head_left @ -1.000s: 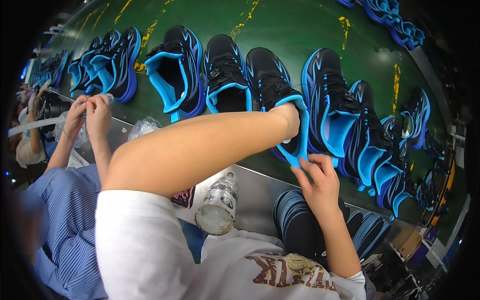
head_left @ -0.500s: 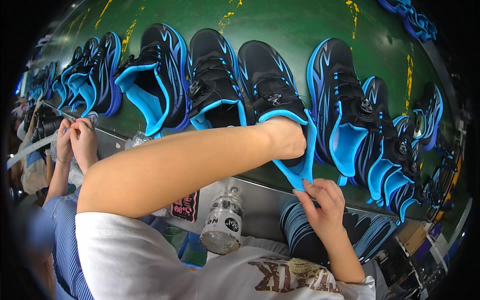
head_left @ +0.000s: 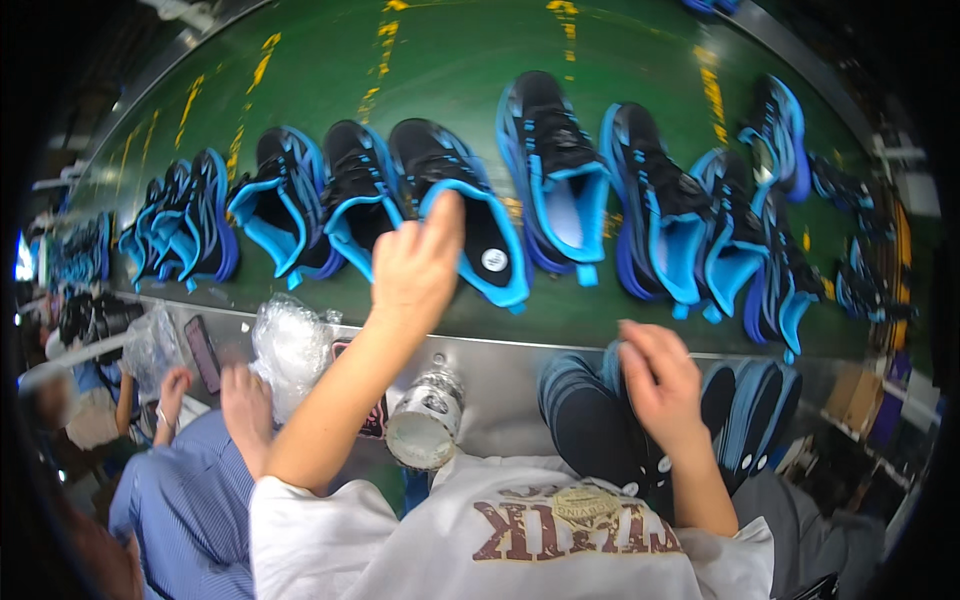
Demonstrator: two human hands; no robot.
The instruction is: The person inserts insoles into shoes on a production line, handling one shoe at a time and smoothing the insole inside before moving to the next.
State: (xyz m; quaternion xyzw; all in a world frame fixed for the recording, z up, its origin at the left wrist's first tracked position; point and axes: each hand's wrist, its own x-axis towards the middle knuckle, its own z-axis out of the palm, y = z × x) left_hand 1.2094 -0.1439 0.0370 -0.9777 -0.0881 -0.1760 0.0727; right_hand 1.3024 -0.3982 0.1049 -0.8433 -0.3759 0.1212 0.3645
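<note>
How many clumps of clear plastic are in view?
2: one clump on the metal ledge left of the jar; another clump farther left, beside the phone. Others may be hidden.

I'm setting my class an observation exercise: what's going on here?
A person's left grip is at the opening of a black-and-blue shoe, one of several lined up on a green surface. The right grip is beside dark, blue-striped insole-like pieces; whether it touches them is unclear. A co-worker in blue stripes is to the left.
</note>
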